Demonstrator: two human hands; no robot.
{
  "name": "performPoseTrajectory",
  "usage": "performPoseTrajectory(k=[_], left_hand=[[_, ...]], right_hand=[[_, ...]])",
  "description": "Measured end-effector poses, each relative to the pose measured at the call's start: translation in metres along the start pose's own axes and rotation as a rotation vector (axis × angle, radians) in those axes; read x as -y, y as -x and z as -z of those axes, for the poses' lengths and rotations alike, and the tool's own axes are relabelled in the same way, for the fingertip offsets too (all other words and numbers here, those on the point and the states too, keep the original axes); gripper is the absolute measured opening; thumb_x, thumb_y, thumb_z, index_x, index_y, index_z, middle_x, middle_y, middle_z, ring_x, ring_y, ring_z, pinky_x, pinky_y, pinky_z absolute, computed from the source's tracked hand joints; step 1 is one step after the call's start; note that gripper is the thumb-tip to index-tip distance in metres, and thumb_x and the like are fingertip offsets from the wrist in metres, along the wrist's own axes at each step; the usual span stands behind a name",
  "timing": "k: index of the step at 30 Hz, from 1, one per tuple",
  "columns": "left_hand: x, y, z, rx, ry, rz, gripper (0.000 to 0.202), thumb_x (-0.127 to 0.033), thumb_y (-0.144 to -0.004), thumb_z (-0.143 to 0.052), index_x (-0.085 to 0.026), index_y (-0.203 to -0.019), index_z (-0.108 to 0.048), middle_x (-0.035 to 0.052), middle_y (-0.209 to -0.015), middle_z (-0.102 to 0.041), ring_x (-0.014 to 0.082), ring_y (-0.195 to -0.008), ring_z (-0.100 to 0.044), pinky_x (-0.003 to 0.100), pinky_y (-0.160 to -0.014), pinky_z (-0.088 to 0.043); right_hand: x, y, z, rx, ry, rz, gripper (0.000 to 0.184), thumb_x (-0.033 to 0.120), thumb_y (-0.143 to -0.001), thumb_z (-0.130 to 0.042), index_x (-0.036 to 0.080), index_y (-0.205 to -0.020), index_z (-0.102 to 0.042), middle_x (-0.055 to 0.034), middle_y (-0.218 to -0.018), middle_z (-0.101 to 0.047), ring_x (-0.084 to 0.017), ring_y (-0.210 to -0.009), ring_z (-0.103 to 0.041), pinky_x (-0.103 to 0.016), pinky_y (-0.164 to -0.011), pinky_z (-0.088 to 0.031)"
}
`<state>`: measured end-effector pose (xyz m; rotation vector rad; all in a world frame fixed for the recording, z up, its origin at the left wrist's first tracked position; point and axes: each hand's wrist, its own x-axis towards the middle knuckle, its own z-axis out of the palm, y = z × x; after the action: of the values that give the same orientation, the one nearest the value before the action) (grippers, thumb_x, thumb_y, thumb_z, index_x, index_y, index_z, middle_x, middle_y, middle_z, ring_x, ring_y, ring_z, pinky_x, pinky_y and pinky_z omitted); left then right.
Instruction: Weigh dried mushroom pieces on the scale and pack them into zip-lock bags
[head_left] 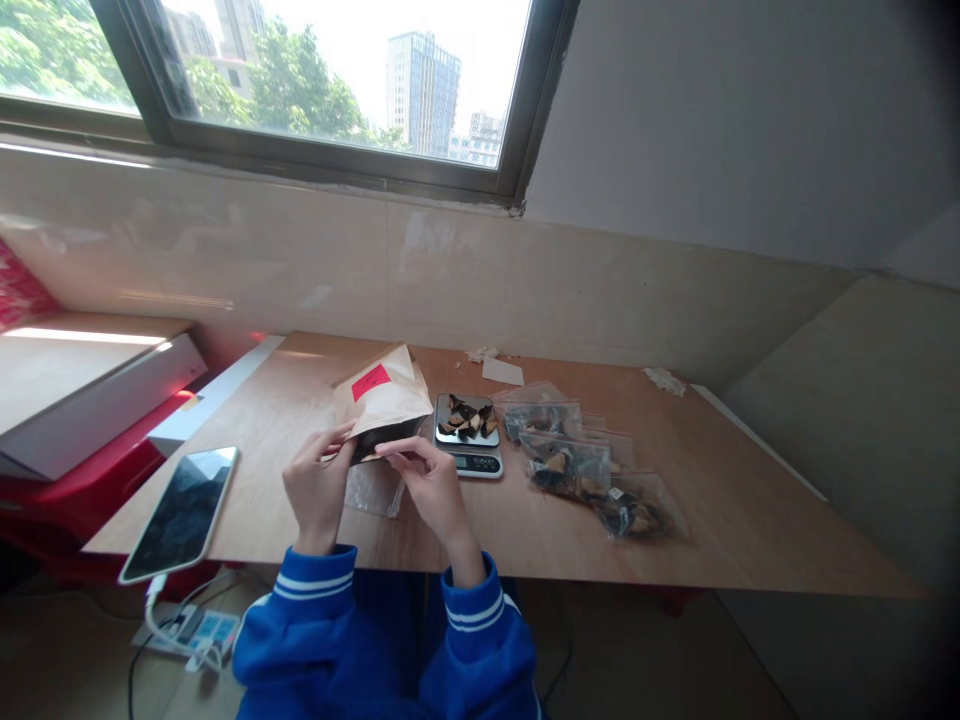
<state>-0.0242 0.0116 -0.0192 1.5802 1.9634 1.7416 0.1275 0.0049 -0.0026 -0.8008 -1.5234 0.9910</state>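
Note:
A tan paper bag (394,398) with a red label lies tilted over the table, its dark open mouth facing me. My left hand (319,485) grips the left side of the mouth, thumb at the rim. At the right side of the rim, the fingers of my right hand (431,485) are closed on the bag's edge. Just right of it stands a kitchen scale (480,465), its metal pan bearing dark and tan dried pieces (466,417). The scale's display is too small to read. Beneath my hands lies a clear plastic bag (375,490).
Several filled zip bags (570,465) of similar pieces lie right of the scale. A white card (502,372) rests behind it. On the wooden table's (720,500) left front edge is a phone (180,515) with a charging cable. Above the wall is a window (337,90).

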Motion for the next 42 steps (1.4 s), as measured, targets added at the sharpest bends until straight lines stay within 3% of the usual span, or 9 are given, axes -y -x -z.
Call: performPoseTrajectory(k=[3,6,13,18,23,27,33,42], left_hand=[[-0.003,-0.004,0.005,-0.071,-0.072,-0.019,0.019,-0.036,-0.082,-0.061,-0.026,-0.091,-0.075,-0.0011,-0.084,-0.072,0.0131,-0.066,-0.065,0.024,-0.062,-0.046],[-0.006,-0.009,0.009,-0.145,-0.116,-0.032,0.02,-0.037,-0.082,-0.062,-0.026,-0.091,-0.076,-0.0009,-0.079,-0.07,0.0129,-0.063,-0.063,0.025,-0.06,-0.043],[-0.021,-0.018,0.019,-0.23,-0.088,-0.073,0.024,-0.041,-0.083,-0.063,-0.024,-0.093,-0.076,-0.0002,-0.079,-0.069,0.0112,-0.06,-0.058,0.024,-0.059,-0.042],[-0.023,-0.019,0.024,-0.216,-0.085,-0.065,0.024,-0.042,-0.083,-0.063,-0.024,-0.094,-0.075,-0.0005,-0.079,-0.068,0.0107,-0.06,-0.057,0.023,-0.058,-0.043],[-0.021,-0.018,0.023,-0.202,-0.035,-0.069,0.022,-0.038,-0.083,-0.064,-0.024,-0.094,-0.075,-0.0003,-0.081,-0.069,0.011,-0.063,-0.059,0.022,-0.06,-0.047],[-0.022,-0.017,0.021,-0.181,-0.026,-0.073,0.021,-0.036,-0.082,-0.065,-0.023,-0.096,-0.075,-0.0008,-0.08,-0.068,0.0105,-0.063,-0.058,0.022,-0.061,-0.048],[-0.023,-0.016,0.021,-0.162,-0.028,-0.089,0.021,-0.036,-0.082,-0.066,-0.024,-0.096,-0.075,-0.0012,-0.078,-0.066,0.0109,-0.064,-0.058,0.023,-0.062,-0.047],[-0.023,-0.015,0.022,-0.142,-0.022,-0.107,0.021,-0.035,-0.082,-0.065,-0.024,-0.097,-0.075,-0.0013,-0.078,-0.067,0.01,-0.063,-0.058,0.022,-0.062,-0.047]], right_hand=[[0.008,0.004,0.013,0.046,-0.18,-0.056,0.015,0.034,-0.086,-0.064,0.022,-0.091,-0.072,-0.0034,-0.097,-0.074,-0.019,-0.094,-0.069,-0.033,-0.084,-0.056],[0.002,0.003,0.032,-0.041,-0.178,-0.086,0.016,0.035,-0.083,-0.066,0.022,-0.088,-0.072,-0.0043,-0.095,-0.075,-0.02,-0.092,-0.069,-0.033,-0.081,-0.057],[-0.059,-0.002,0.089,-0.413,0.05,-0.129,0.021,0.035,-0.079,-0.064,0.017,-0.088,-0.071,-0.0091,-0.093,-0.074,-0.022,-0.089,-0.068,-0.034,-0.08,-0.055],[-0.087,-0.002,0.114,-0.449,0.303,-0.119,0.023,0.034,-0.082,-0.057,0.017,-0.088,-0.071,-0.0093,-0.092,-0.074,-0.022,-0.088,-0.068,-0.037,-0.084,-0.053],[-0.096,-0.007,0.12,-0.336,0.546,-0.153,0.024,0.031,-0.085,-0.051,0.021,-0.089,-0.073,-0.0064,-0.091,-0.074,-0.022,-0.084,-0.068,-0.036,-0.082,-0.052],[-0.102,-0.01,0.119,-0.327,0.696,-0.108,0.027,0.026,-0.086,-0.047,0.023,-0.092,-0.073,-0.0077,-0.091,-0.073,-0.023,-0.087,-0.067,-0.036,-0.085,-0.051],[-0.103,-0.005,0.118,-0.351,0.782,-0.071,0.032,0.022,-0.088,-0.042,0.02,-0.103,-0.07,-0.0104,-0.092,-0.071,-0.023,-0.085,-0.066,-0.035,-0.08,-0.051],[-0.1,-0.007,0.119,-0.364,0.812,-0.055,0.031,0.02,-0.085,-0.044,0.019,-0.104,-0.069,-0.0096,-0.092,-0.07,-0.022,-0.084,-0.066,-0.034,-0.081,-0.05]])
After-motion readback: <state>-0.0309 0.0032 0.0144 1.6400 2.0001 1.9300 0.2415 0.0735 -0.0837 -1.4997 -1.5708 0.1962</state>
